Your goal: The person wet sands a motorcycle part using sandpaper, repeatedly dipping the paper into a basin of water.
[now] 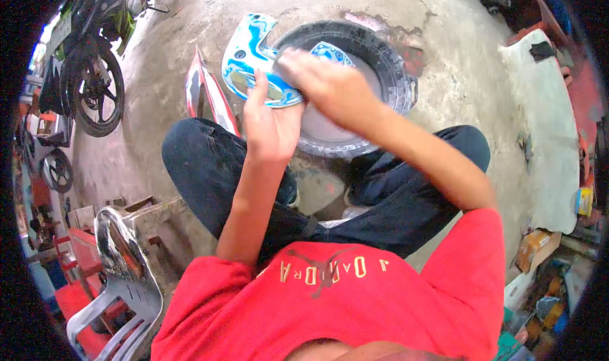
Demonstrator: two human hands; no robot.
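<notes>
My left hand (273, 123) grips the lower edge of a curved blue-and-white plastic panel (254, 40), which looks like a motorcycle fairing piece. Its thumb lies on the near face and the other fingers are hidden behind. Across the panel's right side presses my right hand (330, 85), smeared by motion, its fingers close together. Something dark grey shows under those fingertips, too blurred to name. Below the panel stands a round black tub (396, 75) with cloudy greyish water. Another blue-and-white piece (333, 53) sits inside it, partly covered by my right hand.
A red-and-white panel (212, 98) lies on the concrete floor (171, 75) left of the tub. Motorcycles (95, 85) stand at the left. A grey plastic chair (130, 285) is at lower left. On the right are a pale board (545, 139) and a cardboard box (538, 250).
</notes>
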